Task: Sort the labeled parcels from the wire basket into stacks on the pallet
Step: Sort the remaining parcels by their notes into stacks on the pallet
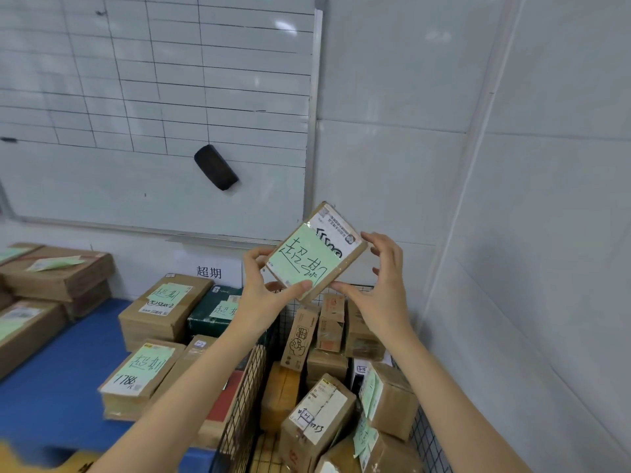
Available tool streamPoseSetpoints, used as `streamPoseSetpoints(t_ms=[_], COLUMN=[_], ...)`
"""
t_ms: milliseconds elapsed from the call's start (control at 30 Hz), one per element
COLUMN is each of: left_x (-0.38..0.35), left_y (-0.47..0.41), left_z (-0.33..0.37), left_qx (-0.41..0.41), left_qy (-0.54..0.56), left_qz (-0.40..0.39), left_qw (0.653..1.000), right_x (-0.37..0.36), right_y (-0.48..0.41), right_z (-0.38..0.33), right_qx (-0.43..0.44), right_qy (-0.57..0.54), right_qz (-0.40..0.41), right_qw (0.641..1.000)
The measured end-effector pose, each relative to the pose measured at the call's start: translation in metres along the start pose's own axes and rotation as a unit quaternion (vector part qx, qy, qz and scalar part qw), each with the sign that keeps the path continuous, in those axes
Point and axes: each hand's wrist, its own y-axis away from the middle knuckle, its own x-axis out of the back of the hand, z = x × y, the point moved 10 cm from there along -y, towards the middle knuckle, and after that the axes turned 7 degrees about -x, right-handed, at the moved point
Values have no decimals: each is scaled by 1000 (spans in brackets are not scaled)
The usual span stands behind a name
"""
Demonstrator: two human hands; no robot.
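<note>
- Head view: both hands are holding a small parcel [316, 256] up and tilted in the middle of the frame, above the far rim of the wire basket [244, 401]. The left hand [269, 285] is pinching its left and lower edges. The right hand [379, 285] is gripping the right corner and lower edge with its fingertips.
- The parcel's green label [302, 266] is facing the camera, and its handwritten characters are looking the same as those on the printed sign [209, 272] on the wall behind, so it is probably heading for the stacks at left.
- Only fingertips are bearing on the edges. If one hand lets go before the other takes a fuller hold, the parcel is likely to slip and drop among the jumbled parcels [317, 418] in the basket.
- On a swing leftward, the parcel or a forearm may be catching the basket's raised wire wall.
- The nearest stacked parcels [140, 373] are sitting close beside the basket, so an off-centre placement is risking a slide or a nudged stack.
- The blue pallet [51, 387] at lower left is carrying low stacks of brown cartons and one dark green box [211, 315], several wearing green labels.
- A gridded whiteboard [153, 97] is filling the upper left, with a black eraser [215, 167] clinging to it, and a pale tiled wall [512, 165] is closing off the right.
</note>
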Motion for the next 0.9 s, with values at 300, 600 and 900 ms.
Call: streamPoseSetpoints(t_ms=[300,600,900], left_x=[33,103,190], left_y=[33,79,116], left_z=[5,-4,8], left_qx=[27,72,79], left_qy=[24,30,-7], left_qz=[47,155,223], left_qw=[998,985,972], right_x=[-40,-109,-184], right_y=[18,47,75], right_z=[-10,-43,-101], right_qx=[-36,-24,5], right_qy=[-98,-144,-137], right_qz=[-79,-206,-325], right_qw=[991,968,936])
